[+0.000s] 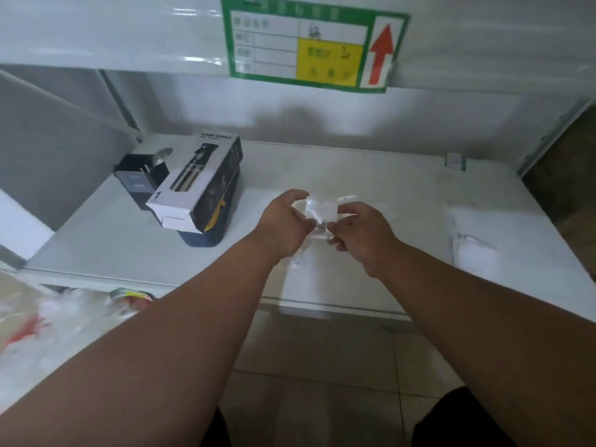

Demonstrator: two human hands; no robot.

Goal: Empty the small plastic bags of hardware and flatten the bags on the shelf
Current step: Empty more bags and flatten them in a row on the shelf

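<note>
Apparently early on, the left hand (283,214) and right hand (361,233) both pinch a small clear bag (321,209) above the shelf (387,175), hardware (321,225) still inside, flattening yet undone.

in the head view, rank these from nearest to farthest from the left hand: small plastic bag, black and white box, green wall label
1. small plastic bag: pinched by the left hand and right hand, above the shelf.
2. black and white box: to the left on the shelf.
3. green wall label: high on the back wall, farthest.
</note>
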